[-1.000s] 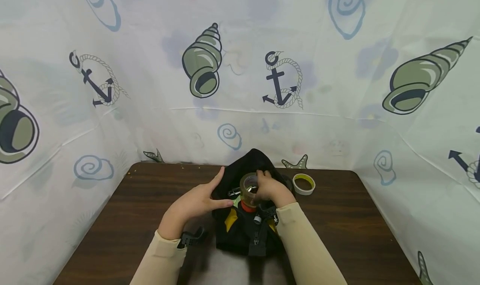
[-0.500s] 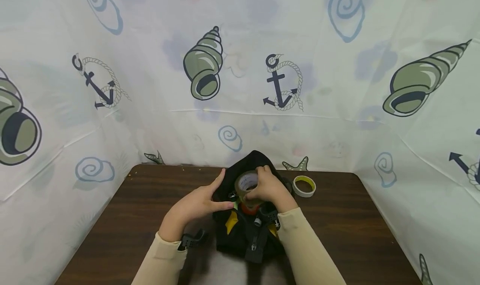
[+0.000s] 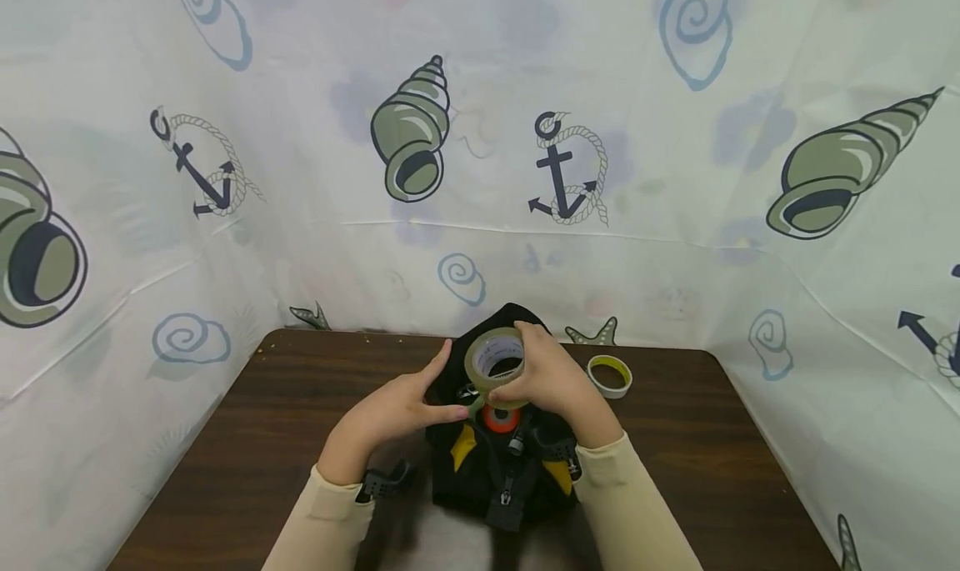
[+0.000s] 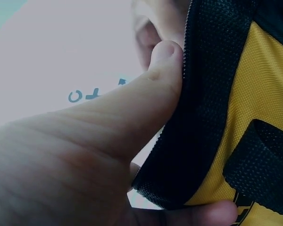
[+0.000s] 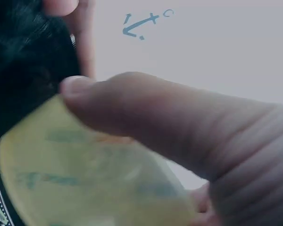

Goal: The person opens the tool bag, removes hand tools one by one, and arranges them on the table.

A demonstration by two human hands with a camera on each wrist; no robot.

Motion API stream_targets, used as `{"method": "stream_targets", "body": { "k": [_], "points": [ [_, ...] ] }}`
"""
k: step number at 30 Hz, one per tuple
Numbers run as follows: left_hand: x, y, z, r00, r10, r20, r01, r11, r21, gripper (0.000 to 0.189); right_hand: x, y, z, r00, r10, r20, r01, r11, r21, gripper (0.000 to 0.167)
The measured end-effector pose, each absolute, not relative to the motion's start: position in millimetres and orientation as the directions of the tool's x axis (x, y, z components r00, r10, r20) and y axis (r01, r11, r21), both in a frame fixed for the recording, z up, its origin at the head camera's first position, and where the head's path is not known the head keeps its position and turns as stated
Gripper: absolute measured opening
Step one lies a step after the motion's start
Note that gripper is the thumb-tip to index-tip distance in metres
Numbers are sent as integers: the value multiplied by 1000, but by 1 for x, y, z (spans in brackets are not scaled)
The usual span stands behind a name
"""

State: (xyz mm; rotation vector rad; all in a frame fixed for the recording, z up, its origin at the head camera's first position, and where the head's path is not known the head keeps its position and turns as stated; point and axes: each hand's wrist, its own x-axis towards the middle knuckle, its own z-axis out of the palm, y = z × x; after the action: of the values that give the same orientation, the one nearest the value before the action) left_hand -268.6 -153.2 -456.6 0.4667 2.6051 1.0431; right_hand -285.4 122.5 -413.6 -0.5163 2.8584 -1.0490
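Observation:
My right hand (image 3: 555, 375) grips a roll of clear yellowish packing tape (image 3: 476, 363) over the opening of a black bag with yellow patches (image 3: 461, 492). Its thumb presses the tape's outer face, printed with faint lettering, in the right wrist view. At the bag's left side, my left hand (image 3: 393, 408) holds the rim. In the left wrist view its thumb (image 4: 165, 61) lies along the zipped edge, with a fingertip below against the yellow fabric (image 4: 254, 75). A round orange-red item (image 3: 501, 419) with a grey centre shows in the opening, just below the tape.
Another tape roll, white outside and yellow inside (image 3: 617, 392), lies on the brown wooden table (image 3: 697, 454) right of the bag. A zipper flap (image 3: 506, 500) hangs at the bag's front. Patterned white cloth (image 3: 645, 288) surrounds the table's back and sides.
My right hand has drawn the packing tape roll upward and tilted it, and its wrist has shifted right. More of the orange-red item shows. My left hand stays at the bag's rim.

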Motion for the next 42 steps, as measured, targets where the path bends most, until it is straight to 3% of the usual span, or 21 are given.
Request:
{"method": "stream_targets", "body": {
  "k": [10, 16, 26, 30, 36, 42],
  "points": [
    [-269, -152, -457, -905, 397, -155, 185, 695, 695, 114, -277, 140, -420, -899, -254, 358, -435, 629, -645, 116],
    [-269, -151, -456, -908, 392, -149, 184, 692, 698, 115, -277, 154, -426, -788, -223, 573, -562, 641, -523, 126],
    [-269, -150, -456, -905, 399, -149, 183, 681, 709, 116, -270, 189, -422, -612, -192, 767, -666, 648, -369, 132],
    [-270, -150, -456, -906, 397, -149, 180, 678, 713, 116, -267, 213, -429, -621, -132, 773, -626, 677, -387, 134],
    [-269, -149, -459, -903, 401, -152, 180, 676, 715, 114, -272, 244, -452, -677, 37, 735, -515, 690, -509, 134],
    [-269, -150, -461, -904, 400, -152, 181, 679, 712, 114, -279, 262, -463, -675, 162, 720, -467, 662, -586, 129]
  ]
}}
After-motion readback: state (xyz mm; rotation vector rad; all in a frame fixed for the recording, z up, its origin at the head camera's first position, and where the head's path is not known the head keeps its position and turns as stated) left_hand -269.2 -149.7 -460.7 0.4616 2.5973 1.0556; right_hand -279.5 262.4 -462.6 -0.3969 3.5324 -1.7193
